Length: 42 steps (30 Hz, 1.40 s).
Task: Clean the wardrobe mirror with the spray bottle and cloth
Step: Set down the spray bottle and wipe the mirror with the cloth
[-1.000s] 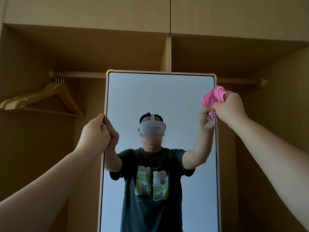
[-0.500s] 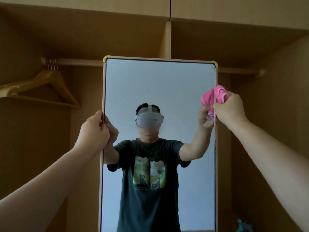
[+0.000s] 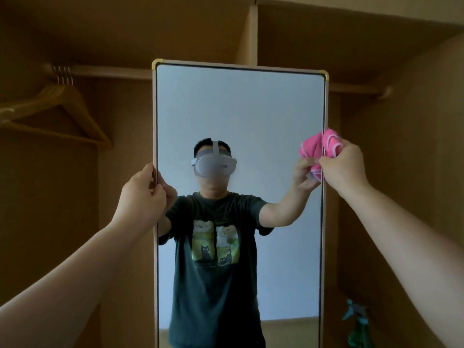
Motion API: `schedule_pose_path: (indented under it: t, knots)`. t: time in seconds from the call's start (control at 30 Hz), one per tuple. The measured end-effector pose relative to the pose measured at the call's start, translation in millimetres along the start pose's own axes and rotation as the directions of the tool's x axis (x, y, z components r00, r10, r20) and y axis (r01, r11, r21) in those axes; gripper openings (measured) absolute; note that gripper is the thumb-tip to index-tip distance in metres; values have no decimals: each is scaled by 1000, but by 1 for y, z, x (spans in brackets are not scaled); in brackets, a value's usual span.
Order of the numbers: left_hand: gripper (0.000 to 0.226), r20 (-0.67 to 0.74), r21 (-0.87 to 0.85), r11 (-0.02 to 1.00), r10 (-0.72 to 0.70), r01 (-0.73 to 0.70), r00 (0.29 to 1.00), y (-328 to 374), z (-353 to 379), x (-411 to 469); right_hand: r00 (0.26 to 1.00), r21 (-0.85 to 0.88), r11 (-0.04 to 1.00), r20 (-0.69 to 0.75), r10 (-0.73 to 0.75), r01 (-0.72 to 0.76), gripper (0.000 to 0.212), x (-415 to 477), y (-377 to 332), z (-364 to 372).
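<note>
cloth [image 3: 331, 143] has slid lower down the right edge of the mirror [image 3: 238, 109], bunched tight in right grip [image 3: 344, 167]; left grip [image 3: 140, 192] clamps the left edge; most glass likely still unwiped.

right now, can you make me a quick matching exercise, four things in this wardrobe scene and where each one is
Things:
1 left hand
2 pink cloth
3 wooden hangers
4 green bottle

Places:
a on the rail, upper left
b low down, right of the mirror
c gripping the mirror's left edge
d bunched in the right hand at the mirror's right edge

Pairs: 1-c, 2-d, 3-a, 4-b
</note>
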<state>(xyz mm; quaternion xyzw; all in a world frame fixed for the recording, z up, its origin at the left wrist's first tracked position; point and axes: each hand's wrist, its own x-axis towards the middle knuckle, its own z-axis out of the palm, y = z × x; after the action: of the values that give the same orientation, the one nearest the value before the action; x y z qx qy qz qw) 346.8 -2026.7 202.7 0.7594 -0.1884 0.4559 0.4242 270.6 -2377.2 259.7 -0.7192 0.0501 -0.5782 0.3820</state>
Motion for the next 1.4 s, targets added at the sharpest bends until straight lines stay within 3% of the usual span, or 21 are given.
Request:
schedule_pose_path:
  t: [0.33,0.47,0.8,1.2,1.4]
  knots:
    - [12,161,-139,987,-58,81,985,-8,-5,-19,993,-33,993,5,116,-116,63,-25,12,2]
    - [17,180,-115,990,-59,81,982,-16,-2,-27,993,-69,991,3,114,-114,59,-33,16,1]
    - [15,139,-87,990,-100,113,985,-19,7,-54,998,-61,997,41,40,-37,40,-58,40,-1]
    - [34,124,-25,977,-205,210,971,-21,19,-97,987,-66,995,139,85,-77,49,-99,77,-4]
    - [21,159,-73,950,-288,302,944,-34,27,-120,988,-78,995,140,69,-59,47,-112,86,-1]
